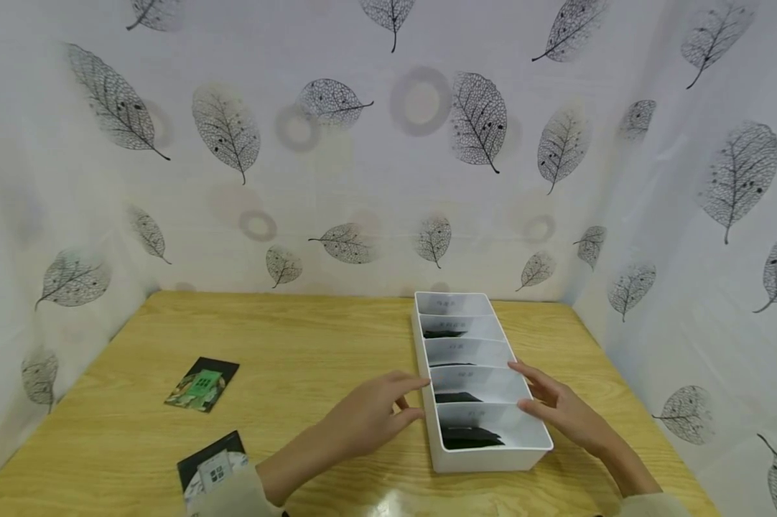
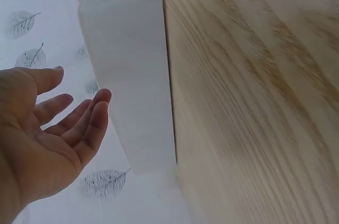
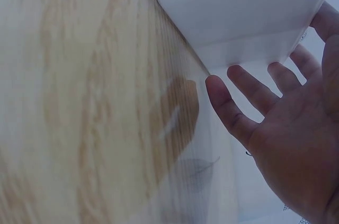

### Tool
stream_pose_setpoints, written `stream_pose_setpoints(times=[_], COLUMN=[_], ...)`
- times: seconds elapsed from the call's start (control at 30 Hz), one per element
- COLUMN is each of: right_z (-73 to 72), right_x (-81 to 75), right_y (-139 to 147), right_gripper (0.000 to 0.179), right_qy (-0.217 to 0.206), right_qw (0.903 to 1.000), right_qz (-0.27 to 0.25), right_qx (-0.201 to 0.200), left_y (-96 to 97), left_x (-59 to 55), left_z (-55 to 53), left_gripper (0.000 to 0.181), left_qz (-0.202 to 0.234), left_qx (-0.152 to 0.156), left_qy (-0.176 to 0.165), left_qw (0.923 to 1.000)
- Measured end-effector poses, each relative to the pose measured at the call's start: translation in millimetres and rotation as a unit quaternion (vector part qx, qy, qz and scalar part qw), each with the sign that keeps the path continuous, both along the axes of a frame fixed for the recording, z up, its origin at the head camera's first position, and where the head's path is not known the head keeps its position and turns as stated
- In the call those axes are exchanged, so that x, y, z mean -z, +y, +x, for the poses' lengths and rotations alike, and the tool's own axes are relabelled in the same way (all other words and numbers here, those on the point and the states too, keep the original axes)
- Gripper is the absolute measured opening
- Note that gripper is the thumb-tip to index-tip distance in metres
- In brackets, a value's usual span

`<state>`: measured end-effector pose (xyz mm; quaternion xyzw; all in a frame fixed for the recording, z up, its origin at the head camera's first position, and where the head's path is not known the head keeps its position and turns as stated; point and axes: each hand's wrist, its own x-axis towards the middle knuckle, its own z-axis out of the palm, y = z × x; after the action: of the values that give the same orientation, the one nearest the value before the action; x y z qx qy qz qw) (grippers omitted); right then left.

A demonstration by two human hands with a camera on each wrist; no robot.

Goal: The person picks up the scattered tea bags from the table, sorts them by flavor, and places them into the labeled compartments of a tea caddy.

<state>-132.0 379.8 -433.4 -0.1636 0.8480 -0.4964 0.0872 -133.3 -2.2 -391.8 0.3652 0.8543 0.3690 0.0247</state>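
A long white divided box (image 1: 485, 460) stands on the table, with dark flat items (image 1: 469, 437) lying in several of its compartments. Beside its left wall is my left hand (image 1: 370, 411), fingers loosely bent and fingertips right at the rim. In the left wrist view that hand (image 2: 58, 128) has nothing in its palm, and the box's plain side wall (image 2: 127, 75) runs past the fingertips. My right hand (image 1: 561, 411) is at the opposite side, thumb and fingertips along the right rim. The right wrist view shows its fingers (image 3: 251, 89) spread and fairly straight near the box wall (image 3: 238, 12).
On the left of the wood-grain table (image 1: 311, 334) lies a dark packet with a green label (image 1: 202, 384). Nearer to me is another dark packet with a pale label (image 1: 214, 467), partly covered by my left sleeve (image 1: 240, 495). A leaf-patterned curtain (image 1: 363, 165) surrounds the table's back and sides.
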Motion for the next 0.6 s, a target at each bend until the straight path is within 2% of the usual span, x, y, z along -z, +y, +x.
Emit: stream_pose_setpoints(times=[0.13, 0.27, 0.43, 0.6], right_z=[0.5, 1.1, 0.6, -1.1], right_x=[0.1, 1.0, 2.3, 2.6], right_y=[0.6, 1.4, 2.1, 1.9], right_gripper=[0.061, 0.061, 0.061, 0.061], right_qy=[0.002, 0.005, 0.008, 0.005], right_qw=[1.0, 1.0, 0.9999, 0.9998], right_qz=[-0.001, -0.001, -0.009, -0.015], right_qx=[-0.002, -0.003, -0.006, -0.011], left_y=[-22.9, -44.7, -71.1, -99.2], left_x=[-3.4, -6.1, -7.1, -5.5], left_z=[2.3, 2.8, 2.0, 0.4], left_gripper=[0.046, 0.047, 0.049, 0.05], left_qz=[0.03, 0.036, 0.041, 0.044], left_qx=[-0.011, -0.02, -0.038, -0.07], left_qy=[-0.06, -0.092, -0.12, -0.126], left_qw=[0.9977, 0.9949, 0.9912, 0.9886])
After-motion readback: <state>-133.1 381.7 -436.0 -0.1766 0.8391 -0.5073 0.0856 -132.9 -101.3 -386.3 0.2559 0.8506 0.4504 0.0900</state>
